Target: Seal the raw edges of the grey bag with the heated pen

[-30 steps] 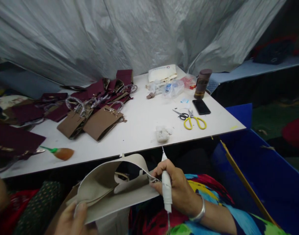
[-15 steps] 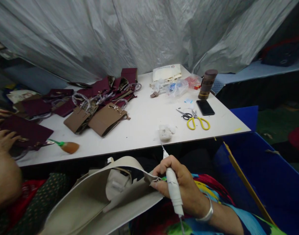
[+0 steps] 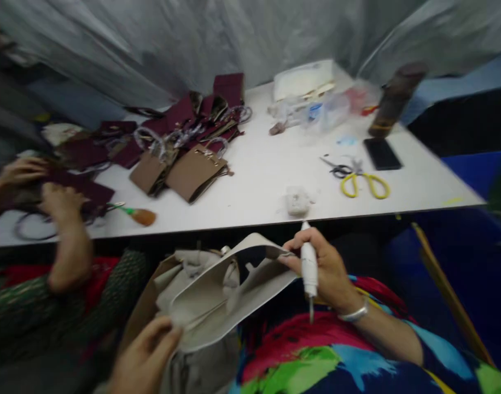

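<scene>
A light beige bag body [image 3: 246,306], pulled open, lies across my lap between my hands. My right hand [image 3: 326,268] pinches its right corner between thumb and fingertips. Tucked in that same hand is a tape-wrapped tool [image 3: 309,268], its white handle pointing up and a thin metal shaft sticking out below. My left hand [image 3: 146,350], slightly blurred, has thumb and fingers closed at the bag's near left edge. More beige bag parts [image 3: 193,262] are heaped behind and beneath it.
On the white table [image 3: 262,164] are maroon bags [image 3: 179,112], a brown bag [image 3: 195,172], a white lump [image 3: 297,201], yellow-handled scissors [image 3: 365,183], a phone [image 3: 382,154] and a bottle [image 3: 396,101]. A co-worker's hands [image 3: 62,200] handle a maroon bag beside a glue bottle [image 3: 141,216].
My left hand has come into view at the bag's left edge. The bag opening looks narrower. The view has shifted, and the co-worker's arm has moved over the maroon bag.
</scene>
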`<state>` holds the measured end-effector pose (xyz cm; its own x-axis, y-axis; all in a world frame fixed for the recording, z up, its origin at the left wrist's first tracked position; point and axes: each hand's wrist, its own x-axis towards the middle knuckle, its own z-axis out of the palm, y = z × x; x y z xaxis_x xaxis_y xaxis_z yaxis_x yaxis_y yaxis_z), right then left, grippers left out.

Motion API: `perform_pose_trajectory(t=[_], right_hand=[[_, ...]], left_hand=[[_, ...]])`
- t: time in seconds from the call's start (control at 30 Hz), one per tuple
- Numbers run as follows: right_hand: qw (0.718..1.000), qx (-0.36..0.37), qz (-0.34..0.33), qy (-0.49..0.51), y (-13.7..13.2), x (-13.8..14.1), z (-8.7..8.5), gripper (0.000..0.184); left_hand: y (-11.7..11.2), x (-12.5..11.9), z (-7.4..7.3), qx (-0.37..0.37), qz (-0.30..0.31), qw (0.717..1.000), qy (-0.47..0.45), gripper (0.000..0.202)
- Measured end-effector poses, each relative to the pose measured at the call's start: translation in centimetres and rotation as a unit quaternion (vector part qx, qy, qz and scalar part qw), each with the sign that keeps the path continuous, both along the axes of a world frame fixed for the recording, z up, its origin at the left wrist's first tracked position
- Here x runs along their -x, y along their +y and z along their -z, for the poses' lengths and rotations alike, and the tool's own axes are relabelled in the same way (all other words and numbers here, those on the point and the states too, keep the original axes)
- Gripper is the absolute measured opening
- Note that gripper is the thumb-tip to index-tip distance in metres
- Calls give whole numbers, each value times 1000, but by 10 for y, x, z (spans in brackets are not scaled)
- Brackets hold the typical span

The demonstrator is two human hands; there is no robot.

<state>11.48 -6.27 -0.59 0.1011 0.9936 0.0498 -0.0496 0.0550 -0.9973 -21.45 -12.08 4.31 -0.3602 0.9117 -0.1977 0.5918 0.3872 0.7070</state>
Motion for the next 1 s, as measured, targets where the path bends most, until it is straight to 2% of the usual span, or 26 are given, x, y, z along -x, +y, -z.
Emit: perform_pose_trajectory(t=[0.03, 0.1, 0.23, 0.33, 0.4, 0.43, 0.5, 0.6, 0.7, 0.77, 0.83, 0.9, 0.93, 1.0], right_hand=[[1000, 7, 14, -15, 0, -1, 0, 29], [998, 4, 37, -42, 2, -4, 2, 36], [998, -1, 36, -56, 3, -6, 5, 41], [999, -7, 31, -41, 2, -8, 0, 42], [999, -8, 33, -23, 5, -8, -3, 43], [999, -9, 36, -11, 6, -8, -5, 43], [999, -10, 30, 13, 10, -6, -7, 42], [999, -7, -16, 48, 12, -2, -9, 38], [997, -8, -50, 51, 13, 0, -7, 33], [997, -19, -62, 50, 12, -1, -5, 29], [997, -31, -58, 37, 12, -4, -2, 26], [999, -33, -34, 15, 13, -9, 2, 25], [999, -30, -17, 5, 13, -10, 4, 25], [1000, -21, 15, -2, 15, -12, 7, 25]], left_hand=[[-1, -3, -2, 8, -2, 1000, -9, 28], [-2, -8, -3, 25, 12, 995, -94, 27], [-9, -4, -4, 60, 32, 978, -199, 26], [-16, 13, -17, 77, 107, 971, -200, 18], [-13, 25, -31, 32, 155, 972, -175, 19], [-7, 28, -38, -13, 167, 973, -161, 21], [13, 25, -51, -112, 177, 967, -143, 10], [62, -8, -58, -167, 242, 938, -183, 28], [112, -63, -54, -128, 350, 905, -206, 26], [135, -100, -48, -80, 433, 876, -197, 29], [149, -128, -41, -23, 512, 839, -182, 35], [155, -146, -35, 30, 567, 807, -166, 41], [156, -152, -32, 48, 576, 800, -160, 43], [155, -159, -25, 61, 555, 814, -158, 44]])
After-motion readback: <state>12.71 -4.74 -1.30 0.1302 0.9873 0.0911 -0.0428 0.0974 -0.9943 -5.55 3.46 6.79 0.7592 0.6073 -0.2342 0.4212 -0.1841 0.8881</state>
